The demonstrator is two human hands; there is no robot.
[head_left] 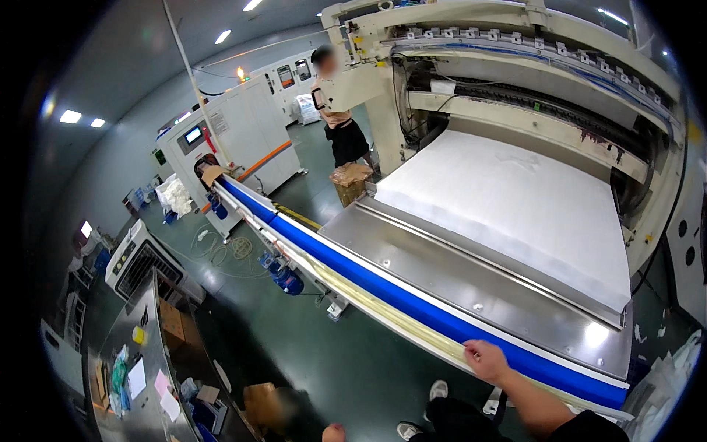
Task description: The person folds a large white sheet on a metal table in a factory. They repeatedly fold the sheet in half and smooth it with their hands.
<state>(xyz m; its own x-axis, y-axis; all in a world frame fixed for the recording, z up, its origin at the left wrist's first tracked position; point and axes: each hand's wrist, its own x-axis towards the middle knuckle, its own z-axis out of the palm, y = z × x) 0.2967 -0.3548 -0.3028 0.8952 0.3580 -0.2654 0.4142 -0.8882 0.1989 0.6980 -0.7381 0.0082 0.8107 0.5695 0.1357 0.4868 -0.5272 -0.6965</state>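
Over the near rim of a long blue conveyor belt [412, 314], my right hand [487, 361] is closed, its fingers curled at a pale yellow strip [383, 306] that runs along the side. Whatever the fingers hold, if anything, is hidden. Only a small rounded part of my left hand [333, 433] shows at the lower edge, above the floor, and its fingers cannot be made out. Beyond the belt lies a bare metal plate [442, 269]. White sheet material [508, 206] spreads flat from under a large cream machine [508, 103] onto its bed.
Another person [342, 110] stands beside the machine, near a brown box [352, 184]. A blue motor [283, 276] hangs below the conveyor. To the left are a cluttered workbench [151, 317] and a white air cooler [147, 261]. White crumpled wrapping [670, 390] lies at right.
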